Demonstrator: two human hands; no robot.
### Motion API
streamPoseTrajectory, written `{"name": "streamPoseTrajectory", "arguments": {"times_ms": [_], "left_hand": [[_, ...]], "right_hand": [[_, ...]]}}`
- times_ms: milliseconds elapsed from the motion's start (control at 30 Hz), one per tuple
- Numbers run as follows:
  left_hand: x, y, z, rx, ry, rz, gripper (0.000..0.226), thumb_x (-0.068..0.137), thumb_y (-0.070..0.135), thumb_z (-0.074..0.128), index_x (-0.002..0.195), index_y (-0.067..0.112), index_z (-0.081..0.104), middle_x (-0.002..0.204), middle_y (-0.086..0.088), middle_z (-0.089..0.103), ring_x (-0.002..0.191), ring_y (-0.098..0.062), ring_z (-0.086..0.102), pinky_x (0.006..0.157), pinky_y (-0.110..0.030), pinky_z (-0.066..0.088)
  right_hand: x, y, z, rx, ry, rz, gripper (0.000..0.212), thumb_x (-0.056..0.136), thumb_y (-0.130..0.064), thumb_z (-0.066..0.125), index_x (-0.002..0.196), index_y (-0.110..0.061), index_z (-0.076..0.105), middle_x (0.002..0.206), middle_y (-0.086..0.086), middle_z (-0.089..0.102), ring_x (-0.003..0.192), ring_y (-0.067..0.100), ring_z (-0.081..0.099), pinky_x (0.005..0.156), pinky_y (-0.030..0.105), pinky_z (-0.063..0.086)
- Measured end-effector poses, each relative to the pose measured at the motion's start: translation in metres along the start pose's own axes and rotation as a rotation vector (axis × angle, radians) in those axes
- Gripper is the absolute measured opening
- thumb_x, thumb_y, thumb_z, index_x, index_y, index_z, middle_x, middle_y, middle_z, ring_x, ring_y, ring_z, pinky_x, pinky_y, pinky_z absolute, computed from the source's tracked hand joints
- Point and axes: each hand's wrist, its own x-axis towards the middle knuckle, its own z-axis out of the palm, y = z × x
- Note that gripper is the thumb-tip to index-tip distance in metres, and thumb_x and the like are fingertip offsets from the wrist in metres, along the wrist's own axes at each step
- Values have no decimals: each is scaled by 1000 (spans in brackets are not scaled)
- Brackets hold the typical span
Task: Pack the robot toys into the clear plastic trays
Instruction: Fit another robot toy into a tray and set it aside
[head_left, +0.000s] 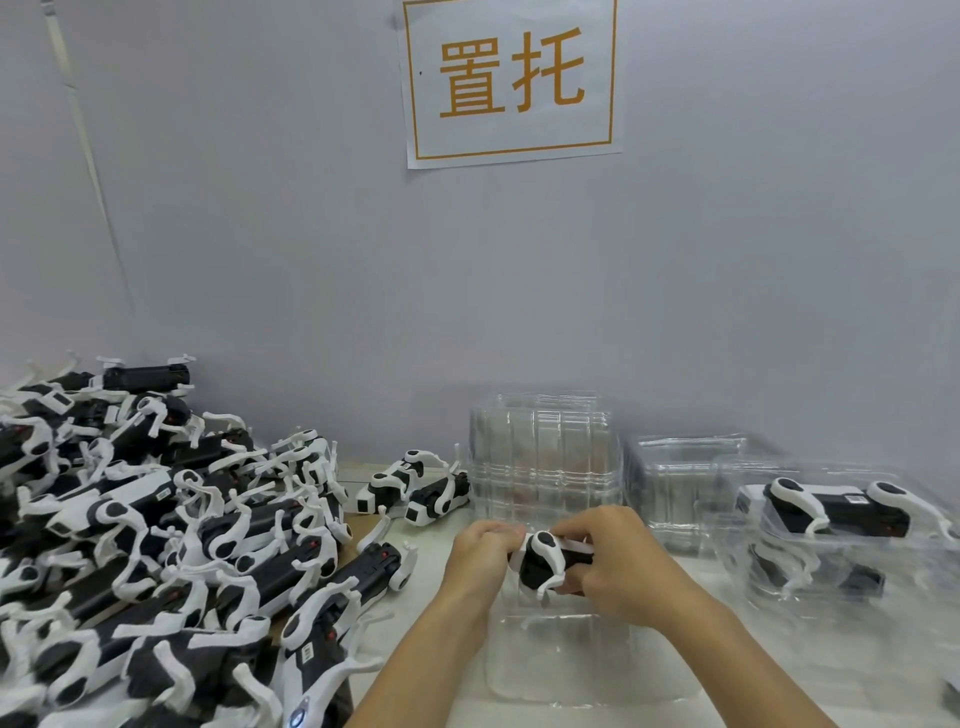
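Observation:
A black-and-white robot toy (543, 561) is held between both hands just above an open clear plastic tray (582, 670) lying on the table. My left hand (480, 558) grips the toy's left end. My right hand (618, 561) curls round its right end, fingers on top and below. At the right, a packed toy (831, 506) lies in the top tray of a stack of filled trays (769, 582).
A large heap of loose robot toys (156, 545) covers the left of the table. Two more loose toys (410, 488) lie behind my hands. A tall stack of bare clear trays (545, 457) stands at the wall, with a lower stack (675, 478) beside it.

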Motion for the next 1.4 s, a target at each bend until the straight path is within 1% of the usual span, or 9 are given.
{"name": "streamPoseTrajectory", "arguments": {"times_ms": [67,167,367,433,600,800,933,1167,1400], "left_hand": [[1,-2,-1,15,28,15,18,88,2,59,102,9,65,101,-6,69,99,-20,64,85,-34,53],[1,-4,-1,31,66,38,19,89,-2,60,103,11,64,97,-1,66,88,-9,59,66,-20,43],[4,-2,-2,11,31,-26,24,84,-3,58,102,12,64,106,-8,67,103,-20,60,83,-30,48],[5,-2,-2,15,33,-36,25,82,-4,59,100,13,64,104,-8,67,100,-19,60,76,-28,47],[5,0,0,70,60,-33,32,78,-12,56,94,15,63,102,-4,66,98,-16,60,67,-21,44],[3,0,-1,66,51,-27,32,79,-10,55,95,16,63,103,-2,66,99,-14,60,69,-22,45],[2,0,-1,59,46,-20,32,80,-10,54,96,16,63,103,0,65,97,-13,61,76,-23,49],[2,-1,-3,69,51,-20,31,78,-7,55,94,18,63,102,0,66,98,-16,61,82,-28,50],[2,-1,-3,109,53,-10,31,77,-4,56,92,23,63,96,1,66,90,-12,60,71,-24,47]], "right_hand": [[0,-1,2,-11,-6,21,25,76,-10,82,88,-30,76,80,-9,71,70,4,58,55,10,40],[0,0,4,-40,-15,57,39,78,-15,82,112,-28,71,102,-6,72,82,5,62,51,6,38],[1,4,4,-34,-11,75,38,78,-6,80,109,-27,72,99,-7,73,80,3,65,49,6,42],[1,4,5,-37,-12,69,37,77,-9,81,108,-27,72,99,-6,73,81,5,65,50,7,42],[1,-2,6,-112,-28,74,39,76,-19,85,111,-29,71,105,-2,71,94,16,65,79,29,55],[1,-1,4,-155,-15,30,28,78,-26,83,105,-32,76,77,-15,63,63,-1,52,48,9,34],[1,-1,4,-148,-1,3,33,83,-29,77,116,-31,72,116,-12,64,102,4,57,63,10,38],[-1,-3,-2,-54,-136,-46,36,87,-22,57,115,-37,72,113,-21,64,106,-4,53,73,9,39],[0,-4,0,-39,-109,11,43,82,-43,78,122,-33,68,121,-18,62,109,-2,53,83,14,38]]}}
